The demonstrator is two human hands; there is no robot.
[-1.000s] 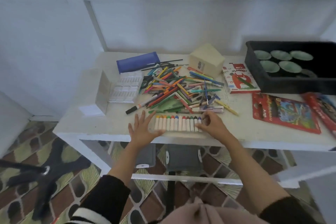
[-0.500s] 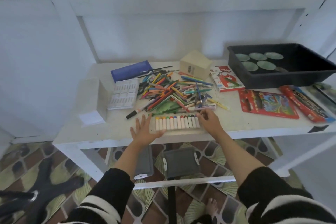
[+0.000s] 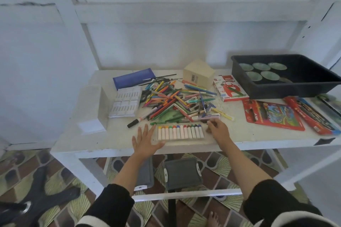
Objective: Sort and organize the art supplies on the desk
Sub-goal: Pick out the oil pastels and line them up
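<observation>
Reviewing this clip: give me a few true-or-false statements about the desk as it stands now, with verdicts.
1. The row of pastels lies between the left hand and the right hand. True.
2. The black tray holds loose pencils. False: it holds round greenish dishes.
3. The blue pencil case lies left of the wooden box. True.
4. The left hand grips a marker. False: its fingers are spread flat and hold nothing.
</observation>
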